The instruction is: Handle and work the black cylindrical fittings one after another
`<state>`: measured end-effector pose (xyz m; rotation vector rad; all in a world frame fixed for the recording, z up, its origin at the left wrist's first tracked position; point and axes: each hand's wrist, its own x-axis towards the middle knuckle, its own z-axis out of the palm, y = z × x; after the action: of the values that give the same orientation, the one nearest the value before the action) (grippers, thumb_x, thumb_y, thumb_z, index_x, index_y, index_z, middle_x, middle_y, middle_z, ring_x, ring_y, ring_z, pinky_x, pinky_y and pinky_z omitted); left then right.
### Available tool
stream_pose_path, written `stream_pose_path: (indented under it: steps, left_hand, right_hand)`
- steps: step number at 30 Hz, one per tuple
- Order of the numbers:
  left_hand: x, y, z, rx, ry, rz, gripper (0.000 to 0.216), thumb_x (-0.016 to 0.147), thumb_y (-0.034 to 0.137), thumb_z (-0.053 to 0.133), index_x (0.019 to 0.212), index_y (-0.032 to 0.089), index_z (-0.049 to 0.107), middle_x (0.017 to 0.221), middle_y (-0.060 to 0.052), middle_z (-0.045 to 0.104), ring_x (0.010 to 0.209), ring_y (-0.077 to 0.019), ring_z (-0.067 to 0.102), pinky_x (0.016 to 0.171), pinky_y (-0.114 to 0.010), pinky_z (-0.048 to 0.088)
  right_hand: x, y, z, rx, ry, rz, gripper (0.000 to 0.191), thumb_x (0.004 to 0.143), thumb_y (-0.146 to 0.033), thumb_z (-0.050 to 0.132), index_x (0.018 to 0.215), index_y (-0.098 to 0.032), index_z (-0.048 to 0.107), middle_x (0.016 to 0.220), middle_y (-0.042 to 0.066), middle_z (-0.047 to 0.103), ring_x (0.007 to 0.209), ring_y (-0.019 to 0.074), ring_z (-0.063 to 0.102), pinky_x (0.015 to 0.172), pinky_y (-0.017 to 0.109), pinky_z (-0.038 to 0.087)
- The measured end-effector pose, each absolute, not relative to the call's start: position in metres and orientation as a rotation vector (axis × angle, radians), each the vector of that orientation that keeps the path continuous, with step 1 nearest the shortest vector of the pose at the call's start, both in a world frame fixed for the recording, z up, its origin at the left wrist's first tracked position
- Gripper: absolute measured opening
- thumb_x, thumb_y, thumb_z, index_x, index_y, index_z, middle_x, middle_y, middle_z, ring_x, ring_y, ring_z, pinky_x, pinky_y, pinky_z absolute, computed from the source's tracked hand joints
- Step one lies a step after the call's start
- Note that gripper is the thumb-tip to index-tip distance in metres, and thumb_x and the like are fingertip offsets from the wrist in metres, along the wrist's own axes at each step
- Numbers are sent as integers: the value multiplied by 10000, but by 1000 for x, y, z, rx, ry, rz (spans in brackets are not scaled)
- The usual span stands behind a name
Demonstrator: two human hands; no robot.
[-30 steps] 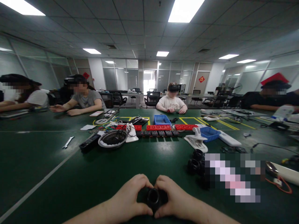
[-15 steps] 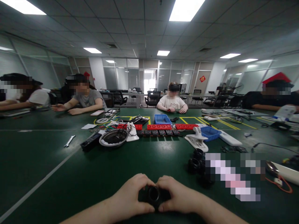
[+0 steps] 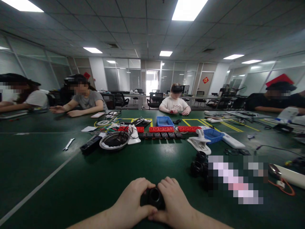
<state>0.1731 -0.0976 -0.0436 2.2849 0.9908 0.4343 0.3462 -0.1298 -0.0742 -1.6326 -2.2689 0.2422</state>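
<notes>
A black pipe fitting point(image 3: 154, 194), its round opening facing up, is held low in the middle of the view, just over the table's near side. My left hand point(image 3: 135, 198) grips it from the left, fingers along the far side and thumb along the near side. From the right, my right hand point(image 3: 172, 200) wraps round the same fitting, its thumb close to the left thumb. Much of the fitting is hidden behind the fingers. Several similar black fittings point(image 3: 197, 168) lie in a cluster to the right, beyond my right hand.
A metal bowl point(image 3: 114, 141), a black power strip point(image 3: 91, 143) and a wrench point(image 3: 69, 144) lie to the left. Ahead are red socket strips point(image 3: 161, 129), a white clip stand point(image 3: 199, 144) and two blue trays point(image 3: 165, 121). Co-workers sit around the table.
My right hand has closed further round the fitting and its thumb has shifted left toward the left thumb. The view has turned slightly. Both hands keep hold of the fitting.
</notes>
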Motion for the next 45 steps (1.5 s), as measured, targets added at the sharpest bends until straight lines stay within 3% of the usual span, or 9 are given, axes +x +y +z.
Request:
stream_pose_path:
  steps: [5,13,18,22,28,34,38,41,45]
  left_hand:
    - [173,-97,-42,2302,914,475,357,605,210,761,920,183,595,901,-10,550,856,-190,504,749,-271,386]
    - [166,-91,-30,2284,758,268,461,570,211,792,986,250,596,891,27,541,831,-168,512,702,-234,390]
    - [170,-94,-38,2255,847,315,420,552,254,795,922,211,603,863,18,530,808,-174,505,680,-243,391]
    - [175,-101,-44,2231,1071,421,356,572,210,757,884,185,587,858,6,534,806,-186,495,700,-270,382]
    - [173,-99,-40,2236,930,409,366,643,148,683,986,215,574,903,4,530,843,-183,488,743,-273,377]
    - [169,-92,-41,2186,775,429,396,662,142,674,1027,247,560,952,13,528,865,-171,482,746,-250,377]
    - [171,-95,-38,2168,804,411,372,658,159,684,1004,241,574,934,13,519,851,-166,486,707,-231,379]
    - [174,-98,-38,2169,905,406,345,646,172,686,969,221,577,893,11,514,821,-167,485,699,-238,378]
    - [178,-100,-44,2173,1038,475,316,650,151,646,950,195,555,889,0,512,820,-178,482,714,-262,377]
  right_hand:
    - [350,-131,-67,-1553,-2320,383,595,489,-573,729,904,-176,574,894,38,552,826,228,466,747,361,352]
    - [371,-121,-53,-1243,-2537,766,299,648,-342,708,889,-196,606,835,-10,566,817,177,502,737,287,359]
    - [358,-124,-67,-1509,-2425,574,467,489,-515,758,759,-175,589,738,-7,569,703,175,493,645,279,350]
    - [344,-133,-70,-1689,-2275,293,516,540,-624,663,770,-170,574,780,41,590,749,227,494,708,364,337]
    - [355,-132,-56,-1494,-2303,606,775,521,-476,749,1186,-206,458,1064,61,529,941,248,475,808,367,350]
    - [374,-118,-53,-1293,-2334,962,320,613,-239,733,904,-185,613,816,-21,549,775,159,509,697,255,385]
    - [374,-112,-62,-1312,-2221,1076,263,585,-186,755,786,-159,586,700,-59,512,649,107,483,568,192,352]
    - [364,-116,-66,-1506,-2169,935,381,506,-309,799,743,-166,537,685,-58,506,621,112,458,522,196,325]
    - [348,-125,-68,-1724,-2231,369,418,584,-504,696,753,-169,513,735,6,558,685,182,486,636,303,342]
